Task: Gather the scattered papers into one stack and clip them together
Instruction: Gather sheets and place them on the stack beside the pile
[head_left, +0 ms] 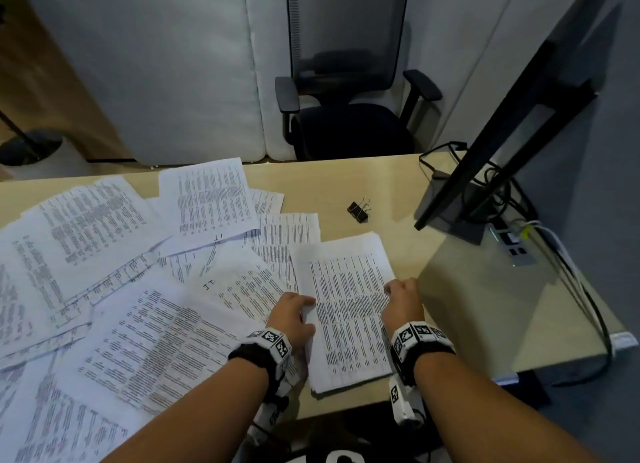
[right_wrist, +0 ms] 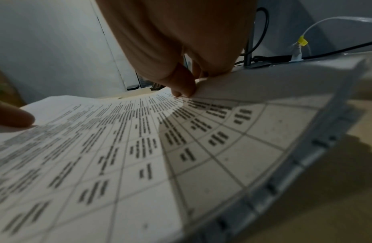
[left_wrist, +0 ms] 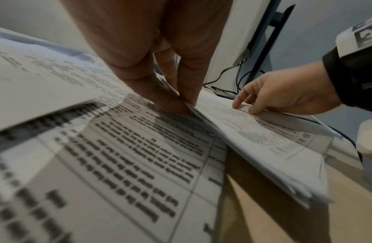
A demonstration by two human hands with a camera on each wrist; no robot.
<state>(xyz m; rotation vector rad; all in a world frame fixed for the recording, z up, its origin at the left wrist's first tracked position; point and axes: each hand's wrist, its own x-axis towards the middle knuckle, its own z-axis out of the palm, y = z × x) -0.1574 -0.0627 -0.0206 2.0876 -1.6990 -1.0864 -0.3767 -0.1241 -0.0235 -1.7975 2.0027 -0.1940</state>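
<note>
A stack of printed papers (head_left: 346, 310) lies on the wooden desk (head_left: 485, 307) in front of me, slightly raised between both hands. My left hand (head_left: 306, 315) pinches its left edge, thumb and fingers (left_wrist: 170, 103) closed on the sheets (left_wrist: 264, 139). My right hand (head_left: 394, 291) pinches the right edge, which bends upward (right_wrist: 139, 164) under its fingertips (right_wrist: 185, 90). Several loose printed sheets (head_left: 121, 272) lie spread and overlapping over the left half of the desk. A black binder clip (head_left: 358, 209) lies by itself beyond the stack.
A monitor on its stand (head_left: 502, 133) fills the desk's right rear, with cables (head_left: 581, 307) and a small hub (head_left: 516, 244) beside it. Behind the desk stands a black office chair (head_left: 349, 116). Bare desk lies right of the stack.
</note>
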